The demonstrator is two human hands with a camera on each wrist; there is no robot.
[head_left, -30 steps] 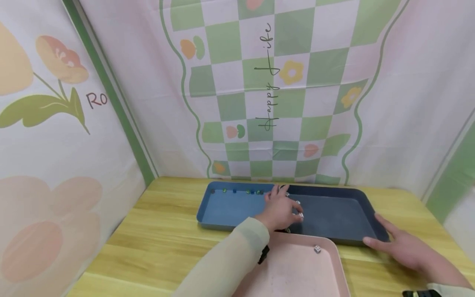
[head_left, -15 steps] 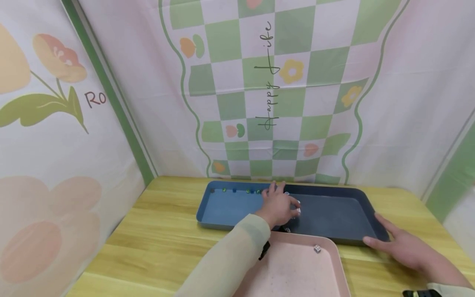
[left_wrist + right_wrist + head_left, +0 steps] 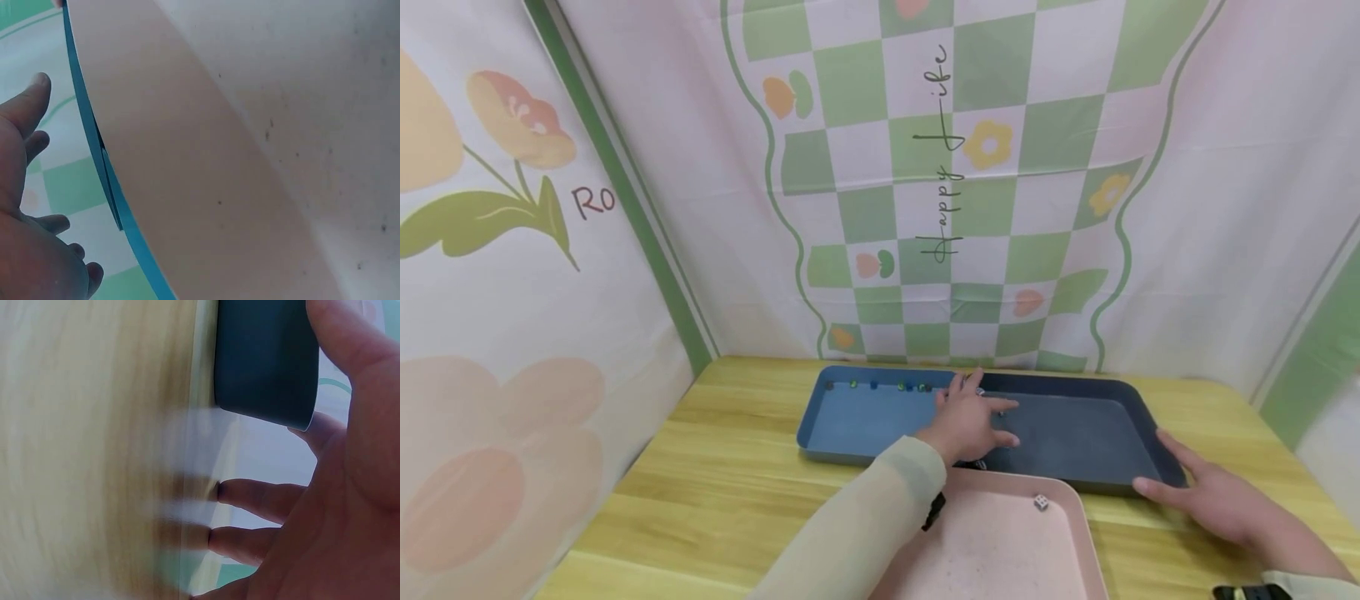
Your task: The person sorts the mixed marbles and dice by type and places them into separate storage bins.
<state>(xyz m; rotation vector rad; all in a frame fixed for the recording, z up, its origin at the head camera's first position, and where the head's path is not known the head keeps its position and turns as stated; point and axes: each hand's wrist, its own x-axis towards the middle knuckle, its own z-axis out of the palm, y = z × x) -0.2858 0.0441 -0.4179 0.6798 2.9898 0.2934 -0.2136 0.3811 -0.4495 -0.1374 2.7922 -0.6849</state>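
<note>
My left hand [image 3: 964, 423] reaches over the meeting edges of a blue tray [image 3: 865, 429] and a dark grey-blue tray [image 3: 1075, 433]. Its fingers are spread, and thumb and index finger stand apart with nothing between them. Beneath the index finger a small white die [image 3: 1002, 413] shows partly in the dark tray; another white die [image 3: 981, 392] lies near the back wall. The hand covers whatever else is there. My right hand [image 3: 1221, 500] grips the dark tray's front right corner between thumb and index finger, its other fingers stretched out in the right wrist view.
In front stands a pink tray [image 3: 985, 542], with a white die [image 3: 1041, 502] near its far right corner. Several small green, blue and dark pieces [image 3: 901, 386] line the blue tray's back wall. A printed curtain [image 3: 992, 250] hangs behind the wooden table [image 3: 722, 467].
My left thumb and index finger pinched a white die earlier, drawing it slightly back across the dark tray; now they have parted and let it go. The right hand stays at the corner.
</note>
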